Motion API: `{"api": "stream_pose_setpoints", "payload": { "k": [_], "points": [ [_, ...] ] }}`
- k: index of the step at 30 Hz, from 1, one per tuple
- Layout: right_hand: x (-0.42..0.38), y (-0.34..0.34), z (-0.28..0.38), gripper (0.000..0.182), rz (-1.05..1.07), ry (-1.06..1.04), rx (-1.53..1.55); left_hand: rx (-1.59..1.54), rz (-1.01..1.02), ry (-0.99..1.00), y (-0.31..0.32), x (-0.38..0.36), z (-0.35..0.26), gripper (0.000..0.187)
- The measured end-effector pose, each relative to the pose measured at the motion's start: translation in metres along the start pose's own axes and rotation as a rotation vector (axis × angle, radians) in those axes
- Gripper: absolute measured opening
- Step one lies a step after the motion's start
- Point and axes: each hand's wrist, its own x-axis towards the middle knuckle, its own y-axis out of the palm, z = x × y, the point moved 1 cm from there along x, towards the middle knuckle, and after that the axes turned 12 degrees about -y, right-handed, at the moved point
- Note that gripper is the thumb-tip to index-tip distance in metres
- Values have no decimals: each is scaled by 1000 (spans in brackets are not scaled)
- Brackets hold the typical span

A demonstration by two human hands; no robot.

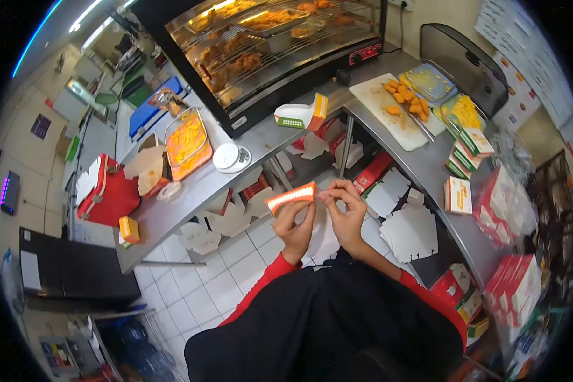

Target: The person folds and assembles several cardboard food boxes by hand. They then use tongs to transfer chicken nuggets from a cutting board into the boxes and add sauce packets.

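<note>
In the middle of the head view, my left hand (294, 228) is closed on a small orange and white carton (290, 198), gripping its lower edge. The carton is tilted, its right end higher. Close on the right, my right hand (346, 213) is pinched at the carton's right end; whatever lies between those fingertips is too small to name. An open orange, white and green carton (302, 115) stands on the counter beyond my hands. White flat cartons (412, 230) lie on the shelf right of my right hand.
A glass food warmer (254, 57) stands behind. Left on the counter are a white scale (232, 157), a tray of orange food (188, 145) and a red box (107, 191). At right are a cutting board with nuggets (388, 121), a small carton (458, 195) and wrapped carton packs (503, 207).
</note>
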Motion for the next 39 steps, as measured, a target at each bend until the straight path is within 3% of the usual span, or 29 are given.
{"api": "stream_pose_setpoints", "payload": {
  "k": [3,6,8,13,19,23,25,30,33,36,39],
  "points": [
    [27,0,-18,8,10,-16,92,-156,-30,-53,24,20,-2,13],
    [48,5,-23,8,88,-8,191,-139,-39,-267,19,31,-21,12],
    [58,10,-26,8,169,-13,247,-314,-86,-361,21,36,-24,11],
    [71,26,-27,7,242,50,387,-408,-242,-294,24,39,-23,16],
    [89,32,-22,10,352,-209,332,-382,-287,-221,17,44,-28,19],
    [87,35,-8,16,513,-159,424,-347,-293,-156,-2,41,-20,23],
    [94,40,-1,20,639,-336,340,-278,-315,-87,-17,37,-15,25],
    [81,67,-2,24,692,-484,446,-203,-332,-195,-66,26,-15,19],
    [60,89,2,23,676,-274,576,-267,-408,-261,-85,22,-14,17],
    [47,119,3,24,743,-389,520,-283,-477,-242,-108,19,-10,18],
    [33,162,9,28,800,-444,557,-425,-564,-366,-135,22,1,23]
  ]
}}
